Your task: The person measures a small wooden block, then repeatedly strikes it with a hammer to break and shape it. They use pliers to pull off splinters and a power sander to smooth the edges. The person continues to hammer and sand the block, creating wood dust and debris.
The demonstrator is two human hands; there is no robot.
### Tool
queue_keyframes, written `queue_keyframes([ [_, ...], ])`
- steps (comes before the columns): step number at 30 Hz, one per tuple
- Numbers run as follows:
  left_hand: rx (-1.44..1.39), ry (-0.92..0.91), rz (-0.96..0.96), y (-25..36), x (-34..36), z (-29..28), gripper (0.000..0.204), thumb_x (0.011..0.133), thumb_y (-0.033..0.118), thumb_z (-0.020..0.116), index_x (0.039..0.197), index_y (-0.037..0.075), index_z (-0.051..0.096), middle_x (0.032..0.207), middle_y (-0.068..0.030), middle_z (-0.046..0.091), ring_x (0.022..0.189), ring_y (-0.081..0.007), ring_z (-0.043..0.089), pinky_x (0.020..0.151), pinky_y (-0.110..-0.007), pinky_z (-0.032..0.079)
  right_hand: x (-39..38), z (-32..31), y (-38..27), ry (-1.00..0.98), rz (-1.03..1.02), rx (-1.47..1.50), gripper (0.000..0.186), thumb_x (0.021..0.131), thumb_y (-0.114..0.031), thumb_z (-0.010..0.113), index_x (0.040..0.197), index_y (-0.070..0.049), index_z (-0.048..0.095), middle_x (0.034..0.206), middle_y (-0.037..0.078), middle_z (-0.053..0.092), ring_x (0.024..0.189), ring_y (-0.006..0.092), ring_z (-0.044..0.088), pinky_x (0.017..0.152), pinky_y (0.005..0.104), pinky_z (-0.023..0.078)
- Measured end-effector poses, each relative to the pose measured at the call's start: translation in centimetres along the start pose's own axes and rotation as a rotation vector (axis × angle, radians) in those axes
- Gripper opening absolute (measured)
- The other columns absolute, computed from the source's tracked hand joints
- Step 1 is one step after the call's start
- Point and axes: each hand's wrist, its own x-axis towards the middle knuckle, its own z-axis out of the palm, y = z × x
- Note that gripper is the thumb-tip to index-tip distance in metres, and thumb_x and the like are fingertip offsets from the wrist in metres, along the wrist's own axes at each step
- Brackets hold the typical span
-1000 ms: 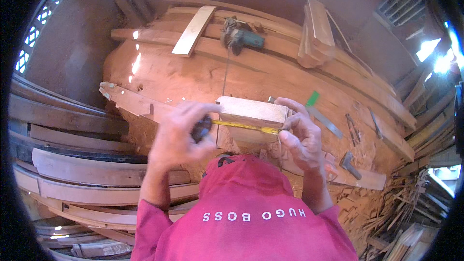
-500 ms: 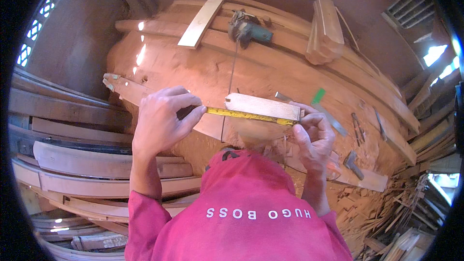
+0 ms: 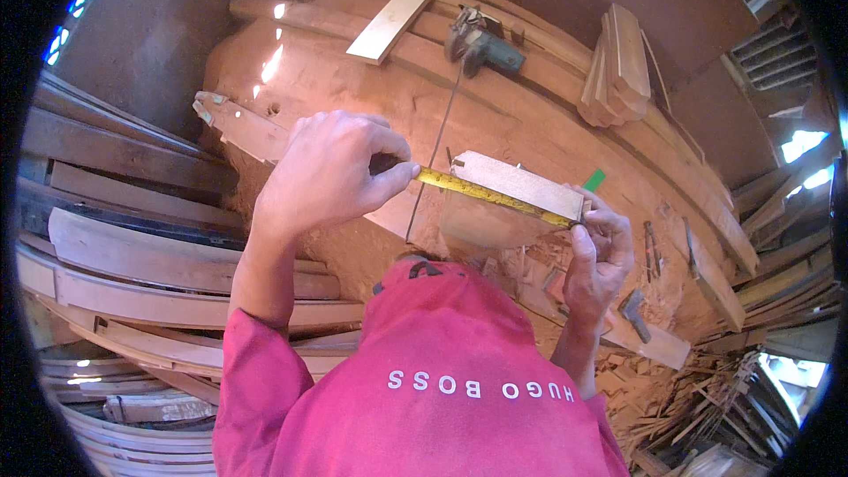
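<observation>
Plainly, yellow tape (image 3: 490, 193) between left fingers (image 3: 397, 180), right fingers (image 3: 584, 247)

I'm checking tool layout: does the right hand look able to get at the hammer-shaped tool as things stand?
Probably yes, once freed: the hammer-shaped tool lies uncovered nearby, but the right hand is occupied with the wooden block and yellow tape.

Dusty ground (image 3: 488, 132) lies open from the wooden block (image 3: 517, 178) toward twelve o'clock, short of the power tool (image 3: 490, 49); a dark cord (image 3: 444, 115) bars ten, and probably a hammer (image 3: 634, 316) obstructs five.
</observation>
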Motion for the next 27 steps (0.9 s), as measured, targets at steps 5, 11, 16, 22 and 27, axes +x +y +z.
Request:
queue_keyframes([
  [5,-0.006,0.001,0.039,-0.41,0.35,0.12,0.019,0.081,0.026,0.074,0.080,0.007,0.075,0.077,-0.0096,0.069,0.073,-0.0294,0.067,0.065,-0.040,0.051,-0.01,0.01,0.18,0.032,-0.016,-0.042,0.012,0.091,-0.003,0.064,0.101,-0.002,0.057,0.129,0.030,0.057,0.122,0.0326,0.057,0.103,0.0438,0.046],
  [11,-0.018,-0.014,0.051,-0.55,0.33,-0.04,0.019,0.081,0.026,0.074,0.080,0.007,0.075,0.077,-0.0091,0.069,0.072,-0.0291,0.067,0.065,-0.040,0.051,-0.32,0.53,-0.05,0.058,-0.001,0.004,0.012,0.091,-0.004,0.066,0.099,-0.002,0.058,0.130,0.031,0.056,0.123,0.0327,0.057,0.103,0.0443,0.046],
  [16,-0.027,-0.018,0.066,-0.59,0.33,-0.24,0.018,0.081,0.024,0.074,0.079,0.007,0.075,0.077,-0.0094,0.069,0.072,-0.0294,0.067,0.066,-0.040,0.051,-0.60,0.30,0.07,0.046,-0.017,0.041,0.014,0.090,-0.004,0.068,0.100,-0.003,0.059,0.132,0.030,0.056,0.124,0.0341,0.055,0.105,0.0449,0.045],
  [22,-0.058,-0.018,0.035,-0.37,0.20,-0.05,0.018,0.081,0.022,0.074,0.080,0.005,0.075,0.078,-0.0114,0.070,0.071,-0.0304,0.067,0.067,-0.040,0.051,-0.72,0.07,0.18,0.012,-0.032,0.082,0.018,0.088,-0.004,0.072,0.101,-0.003,0.059,0.134,0.029,0.055,0.127,0.0342,0.053,0.107,0.0459,0.043],
  [27,-0.080,0.000,0.043,-0.34,0.16,0.34,0.018,0.080,0.022,0.074,0.081,0.003,0.075,0.077,-0.0134,0.069,0.070,-0.0305,0.067,0.065,-0.039,0.051,-0.73,-0.21,-0.16,-0.017,-0.016,0.117,0.019,0.087,-0.005,0.075,0.099,-0.003,0.061,0.136,0.028,0.054,0.127,0.0334,0.053,0.107,0.0450,0.043],
])
